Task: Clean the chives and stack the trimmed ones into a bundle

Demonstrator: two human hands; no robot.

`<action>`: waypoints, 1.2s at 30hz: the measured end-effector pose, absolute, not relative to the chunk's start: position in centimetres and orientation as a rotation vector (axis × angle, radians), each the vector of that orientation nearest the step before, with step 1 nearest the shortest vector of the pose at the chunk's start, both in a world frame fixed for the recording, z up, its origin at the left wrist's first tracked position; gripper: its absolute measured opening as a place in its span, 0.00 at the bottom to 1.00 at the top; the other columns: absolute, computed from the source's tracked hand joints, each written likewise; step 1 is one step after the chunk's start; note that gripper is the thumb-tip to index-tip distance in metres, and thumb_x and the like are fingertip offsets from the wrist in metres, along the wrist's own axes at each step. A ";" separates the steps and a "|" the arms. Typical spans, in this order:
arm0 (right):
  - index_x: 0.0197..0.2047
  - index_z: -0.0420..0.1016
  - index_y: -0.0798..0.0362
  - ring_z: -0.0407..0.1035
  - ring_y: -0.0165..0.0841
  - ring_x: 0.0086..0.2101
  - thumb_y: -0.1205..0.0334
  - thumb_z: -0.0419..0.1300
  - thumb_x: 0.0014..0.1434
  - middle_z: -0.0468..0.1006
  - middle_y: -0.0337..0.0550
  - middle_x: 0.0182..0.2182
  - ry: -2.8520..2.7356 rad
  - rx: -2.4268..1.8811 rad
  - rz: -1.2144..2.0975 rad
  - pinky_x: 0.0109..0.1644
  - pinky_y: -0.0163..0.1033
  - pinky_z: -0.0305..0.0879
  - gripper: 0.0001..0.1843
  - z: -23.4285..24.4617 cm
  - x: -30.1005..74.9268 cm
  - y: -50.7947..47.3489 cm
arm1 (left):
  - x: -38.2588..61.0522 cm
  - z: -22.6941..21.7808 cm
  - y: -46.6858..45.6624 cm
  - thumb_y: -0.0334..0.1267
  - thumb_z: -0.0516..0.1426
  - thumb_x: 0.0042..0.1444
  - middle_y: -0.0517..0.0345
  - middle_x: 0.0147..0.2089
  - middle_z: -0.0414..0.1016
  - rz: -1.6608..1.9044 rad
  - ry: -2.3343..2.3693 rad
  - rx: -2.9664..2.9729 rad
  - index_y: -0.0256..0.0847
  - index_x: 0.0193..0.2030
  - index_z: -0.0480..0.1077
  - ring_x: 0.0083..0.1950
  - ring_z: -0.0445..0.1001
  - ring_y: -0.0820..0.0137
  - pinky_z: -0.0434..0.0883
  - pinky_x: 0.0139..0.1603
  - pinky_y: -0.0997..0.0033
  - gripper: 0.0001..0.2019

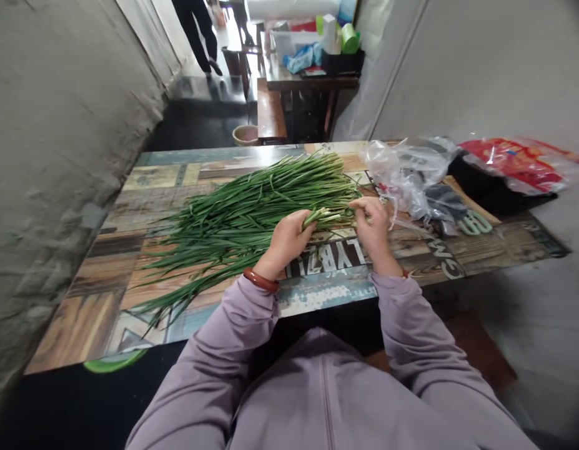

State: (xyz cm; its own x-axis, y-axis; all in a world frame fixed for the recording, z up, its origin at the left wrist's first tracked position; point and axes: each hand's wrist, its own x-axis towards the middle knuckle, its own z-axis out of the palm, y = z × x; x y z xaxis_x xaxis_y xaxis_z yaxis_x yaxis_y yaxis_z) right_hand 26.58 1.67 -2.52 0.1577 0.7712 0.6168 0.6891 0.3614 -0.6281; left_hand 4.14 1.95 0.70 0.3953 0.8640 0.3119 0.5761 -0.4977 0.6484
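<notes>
A large heap of green chives (252,200) lies across the table, leaves to the left and pale stem ends to the right. My left hand (290,237) is closed round a small bunch of chives (329,216), whose whitish ends stick out toward the right. At those ends my right hand (372,226) is pinched, thumb against forefinger. Whatever sits between its fingertips is too small to make out. Long leaves from the bunch trail to the lower left, past my left wrist.
The table (143,206) has a patchwork wood print. To the right lie clear plastic bags (406,175), pale green scissor handles (474,223) and a red package (518,159). Beyond stand a bench (270,112), a basket (245,134) and a loaded second table (312,81). A person's legs (198,34) show at the back.
</notes>
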 end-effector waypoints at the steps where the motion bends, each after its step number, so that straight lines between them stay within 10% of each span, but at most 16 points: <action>1: 0.35 0.77 0.49 0.73 0.40 0.45 0.70 0.51 0.58 0.80 0.47 0.40 -1.618 -1.330 0.088 0.53 0.49 0.66 0.14 -2.4 26.3 1.6 | 4.1 0.7 2.0 0.33 0.54 0.61 0.59 0.29 0.71 0.892 1.226 2.200 0.41 0.28 0.65 0.32 0.69 0.69 0.61 0.34 0.71 0.09; 8: 0.28 0.71 0.48 0.70 0.36 0.31 0.68 0.48 0.54 0.75 0.39 0.25 -1.469 -1.411 0.240 0.40 0.42 0.66 0.12 -2.5 26.5 1.4 | 4.0 0.4 2.1 0.34 0.53 0.61 0.60 0.28 0.69 0.955 1.242 2.193 0.41 0.27 0.63 0.31 0.67 0.70 0.60 0.33 0.72 0.11; 21: 0.37 0.81 0.48 0.69 0.43 0.46 0.57 0.67 0.56 0.80 0.45 0.40 -1.973 -1.530 0.051 0.55 0.50 0.61 0.07 -3.1 26.9 1.5 | 3.6 0.4 2.5 0.41 0.55 0.63 0.55 0.39 0.76 1.041 1.303 2.213 0.41 0.41 0.72 0.42 0.73 0.67 0.66 0.44 0.70 0.08; 36: 0.36 0.80 0.50 0.75 0.35 0.36 0.51 0.59 0.62 0.81 0.41 0.33 -1.638 -1.147 0.748 0.43 0.40 0.69 0.14 -1.5 25.8 0.7 | 3.7 0.7 2.5 0.40 0.55 0.63 0.57 0.38 0.79 1.043 1.240 2.076 0.40 0.39 0.76 0.40 0.75 0.67 0.68 0.43 0.70 0.10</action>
